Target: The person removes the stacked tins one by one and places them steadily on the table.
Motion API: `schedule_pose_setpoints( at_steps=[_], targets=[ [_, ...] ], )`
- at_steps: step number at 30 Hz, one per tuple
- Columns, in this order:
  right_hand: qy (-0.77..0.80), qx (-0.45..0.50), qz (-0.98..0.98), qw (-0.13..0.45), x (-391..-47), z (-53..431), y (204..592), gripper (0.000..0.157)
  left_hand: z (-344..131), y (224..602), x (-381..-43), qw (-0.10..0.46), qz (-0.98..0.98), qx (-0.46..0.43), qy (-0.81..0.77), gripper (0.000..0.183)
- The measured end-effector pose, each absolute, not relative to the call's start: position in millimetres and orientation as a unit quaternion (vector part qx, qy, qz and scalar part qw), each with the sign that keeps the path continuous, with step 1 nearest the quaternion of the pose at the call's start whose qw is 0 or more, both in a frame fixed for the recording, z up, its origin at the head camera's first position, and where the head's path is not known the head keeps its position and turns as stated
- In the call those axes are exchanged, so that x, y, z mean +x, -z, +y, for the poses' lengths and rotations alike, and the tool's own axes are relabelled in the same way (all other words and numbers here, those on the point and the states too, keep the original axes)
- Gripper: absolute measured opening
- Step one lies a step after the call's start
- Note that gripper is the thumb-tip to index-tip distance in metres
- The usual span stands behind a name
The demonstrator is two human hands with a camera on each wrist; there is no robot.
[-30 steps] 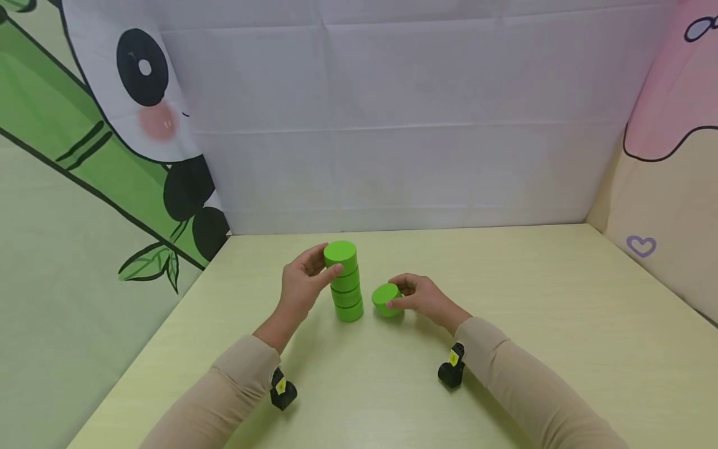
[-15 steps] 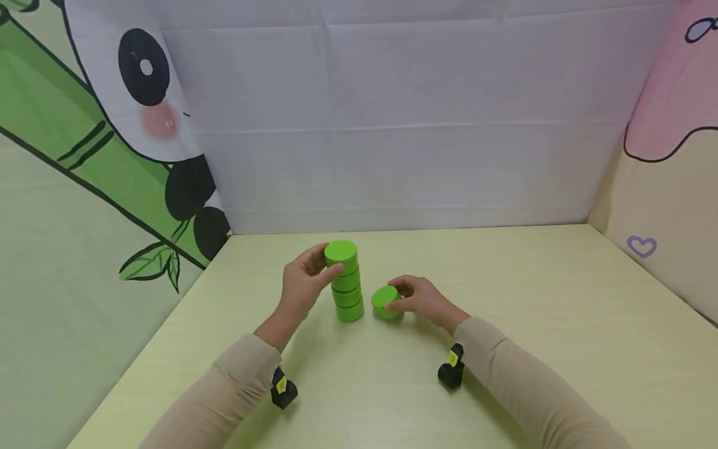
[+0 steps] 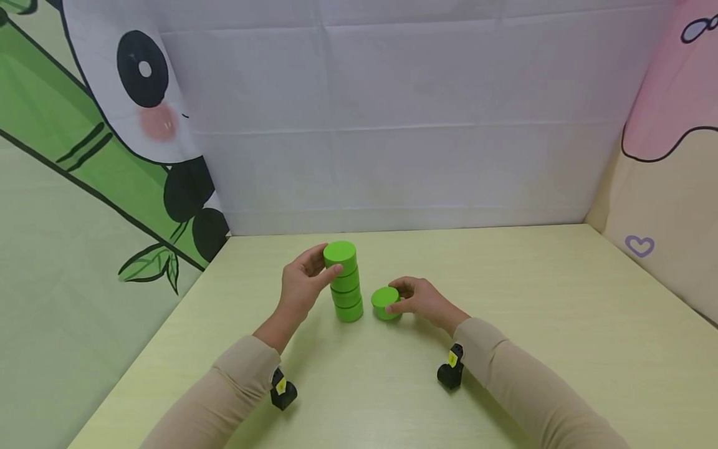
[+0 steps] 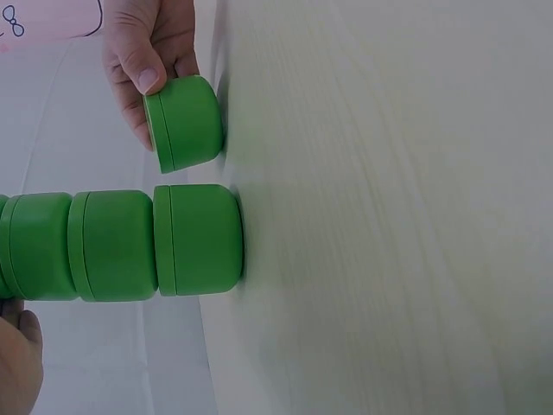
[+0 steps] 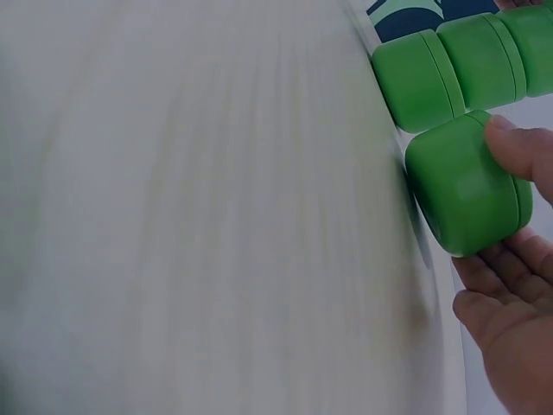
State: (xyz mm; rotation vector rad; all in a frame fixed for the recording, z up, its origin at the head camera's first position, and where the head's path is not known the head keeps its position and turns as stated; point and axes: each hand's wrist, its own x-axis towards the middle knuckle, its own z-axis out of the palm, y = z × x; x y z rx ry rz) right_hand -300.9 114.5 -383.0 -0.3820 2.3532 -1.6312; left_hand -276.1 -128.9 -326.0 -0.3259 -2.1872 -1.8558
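Lowering the single jar toward the table, I pinch it with my right hand, below and right of the frame's middle. One second ago it was tilted; now it is nearly level, so I judge this setting-down almost finished. My left hand steadily grips the stack near its top.
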Motion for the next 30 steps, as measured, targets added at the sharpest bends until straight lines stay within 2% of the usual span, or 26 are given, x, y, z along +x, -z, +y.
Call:
schedule_pose_setpoints(
  at_steps=[30],
  targets=[
    [0.555,-0.122,0.813,0.128,-301.1,115.3,383.5,0.05,-129.1,325.9,-275.8,0.129,-0.751,-0.117,0.637,0.052]
  ],
)
